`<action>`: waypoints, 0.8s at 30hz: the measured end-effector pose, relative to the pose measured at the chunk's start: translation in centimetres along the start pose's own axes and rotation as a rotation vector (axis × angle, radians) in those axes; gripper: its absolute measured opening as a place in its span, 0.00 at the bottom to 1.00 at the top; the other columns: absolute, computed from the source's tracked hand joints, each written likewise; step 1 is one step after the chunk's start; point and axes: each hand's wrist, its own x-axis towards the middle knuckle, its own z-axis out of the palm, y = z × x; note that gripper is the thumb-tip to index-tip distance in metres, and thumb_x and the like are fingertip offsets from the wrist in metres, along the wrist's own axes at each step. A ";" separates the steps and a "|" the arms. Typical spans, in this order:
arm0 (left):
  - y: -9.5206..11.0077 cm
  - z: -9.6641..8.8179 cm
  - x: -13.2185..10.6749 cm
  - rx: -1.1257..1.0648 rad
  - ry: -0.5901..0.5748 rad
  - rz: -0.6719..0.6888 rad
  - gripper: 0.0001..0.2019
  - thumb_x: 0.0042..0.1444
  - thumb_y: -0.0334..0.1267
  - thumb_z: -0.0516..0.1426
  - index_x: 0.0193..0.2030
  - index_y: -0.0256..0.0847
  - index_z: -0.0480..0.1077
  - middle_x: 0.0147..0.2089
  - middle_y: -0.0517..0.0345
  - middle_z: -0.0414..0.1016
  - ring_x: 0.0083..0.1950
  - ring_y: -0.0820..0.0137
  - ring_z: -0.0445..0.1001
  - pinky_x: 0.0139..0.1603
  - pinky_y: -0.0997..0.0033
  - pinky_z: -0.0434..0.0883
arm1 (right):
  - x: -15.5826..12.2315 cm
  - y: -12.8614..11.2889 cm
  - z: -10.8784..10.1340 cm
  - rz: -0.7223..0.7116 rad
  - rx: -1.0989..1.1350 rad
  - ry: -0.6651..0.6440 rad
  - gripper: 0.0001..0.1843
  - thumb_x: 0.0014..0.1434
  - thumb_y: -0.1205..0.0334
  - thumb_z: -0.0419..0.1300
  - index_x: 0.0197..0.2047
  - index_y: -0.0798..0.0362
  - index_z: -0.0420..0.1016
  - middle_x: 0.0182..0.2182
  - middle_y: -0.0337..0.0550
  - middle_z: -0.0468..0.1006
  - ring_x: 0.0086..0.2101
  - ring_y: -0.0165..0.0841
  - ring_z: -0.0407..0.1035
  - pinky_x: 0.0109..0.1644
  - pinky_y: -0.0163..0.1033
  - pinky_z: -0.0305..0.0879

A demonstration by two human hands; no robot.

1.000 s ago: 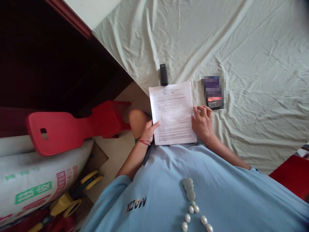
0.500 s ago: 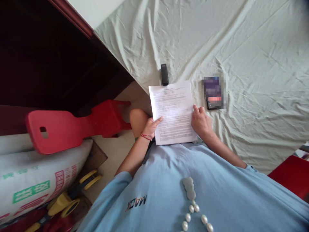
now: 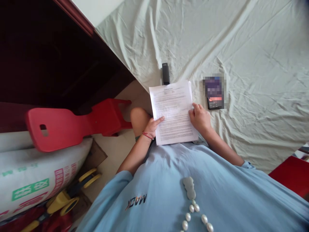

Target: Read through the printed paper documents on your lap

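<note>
A stack of printed paper sheets (image 3: 172, 111) lies in front of my body, its lower edge against my shirt. My left hand (image 3: 154, 126) grips the stack's left edge, thumb on top and the other fingers hidden beneath. On the opposite edge, my right hand (image 3: 201, 117) pinches the sheets, with its thumb over the margin and its fingers bent along the side. Just beyond the top edge of the paper sits a narrow black object (image 3: 165, 74) that resembles a stapler.
A phone (image 3: 214, 103), partly pixelated, rests on the wrinkled pale cloth (image 3: 253, 80) to the right. At left stand a red plastic chair (image 3: 55, 127), a printed white sack (image 3: 55, 170) and a yellow-and-black object (image 3: 62, 201). Something red (image 3: 292, 175) is at the far right.
My right hand has shifted slightly left, its thumb now further over the paper's edge. My left hand still grips the left side. The view has moved a little.
</note>
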 end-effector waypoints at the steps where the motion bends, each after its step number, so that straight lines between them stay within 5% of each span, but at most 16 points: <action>1: 0.0 0.1 0.0 -0.002 0.004 -0.007 0.37 0.25 0.44 0.84 0.44 0.32 0.83 0.43 0.42 0.87 0.45 0.48 0.87 0.64 0.38 0.80 | 0.0 0.0 0.1 -0.004 0.024 0.001 0.28 0.75 0.59 0.49 0.72 0.58 0.71 0.57 0.58 0.81 0.47 0.48 0.77 0.49 0.48 0.70; 8: -0.5 0.2 0.0 0.037 0.027 0.066 0.34 0.27 0.43 0.84 0.44 0.32 0.84 0.46 0.44 0.88 0.46 0.51 0.87 0.67 0.40 0.78 | 0.2 0.7 0.6 -0.078 0.010 0.124 0.30 0.75 0.62 0.49 0.77 0.49 0.65 0.63 0.56 0.74 0.49 0.45 0.75 0.45 0.45 0.69; 14: -0.8 0.3 -0.1 0.056 0.053 0.117 0.35 0.26 0.45 0.84 0.43 0.32 0.84 0.46 0.42 0.87 0.50 0.48 0.86 0.67 0.41 0.77 | 1.1 0.3 0.2 -0.046 -0.136 0.012 0.29 0.79 0.55 0.45 0.77 0.50 0.65 0.60 0.55 0.79 0.46 0.46 0.78 0.44 0.45 0.68; 24: -0.8 0.4 -0.1 0.082 0.055 0.120 0.37 0.29 0.58 0.81 0.40 0.31 0.82 0.41 0.41 0.87 0.55 0.43 0.85 0.63 0.43 0.80 | 1.5 -0.1 -0.4 -0.060 -0.186 -0.079 0.31 0.78 0.57 0.43 0.79 0.56 0.61 0.61 0.59 0.82 0.50 0.51 0.81 0.48 0.48 0.71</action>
